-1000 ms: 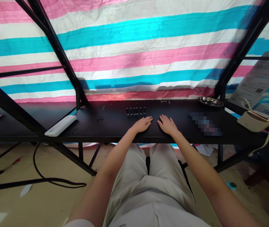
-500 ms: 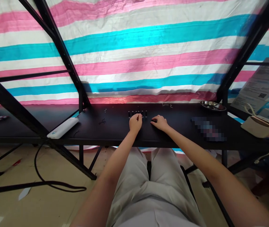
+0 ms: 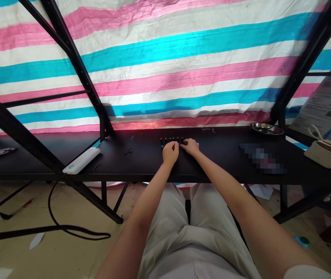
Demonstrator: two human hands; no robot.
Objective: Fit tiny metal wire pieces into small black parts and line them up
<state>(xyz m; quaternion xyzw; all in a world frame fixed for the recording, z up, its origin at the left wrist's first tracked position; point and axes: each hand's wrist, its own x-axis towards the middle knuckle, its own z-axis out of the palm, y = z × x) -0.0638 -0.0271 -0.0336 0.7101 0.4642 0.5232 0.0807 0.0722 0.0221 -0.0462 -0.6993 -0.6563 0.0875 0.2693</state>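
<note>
A short row of small black upright pieces (image 3: 169,140) stands on the black table (image 3: 142,162), straight ahead of me. My left hand (image 3: 170,152) rests just in front of the row with its fingers curled in, knuckles up. My right hand (image 3: 191,146) sits beside it, fingers bent and pinched toward the row's right end. The two hands nearly touch. What the fingertips hold, if anything, is hidden.
A white power bank (image 3: 81,161) lies at the left, a metal dish (image 3: 266,128) at the back right, a cream device with a cord (image 3: 326,153) at the far right. Tiny metal bits (image 3: 207,129) lie behind the row. Black frame struts (image 3: 78,69) slant overhead.
Both hands slid forward from lying flat near the table's edge to the row of black pieces. Their fingers curled in and the hands drew together.
</note>
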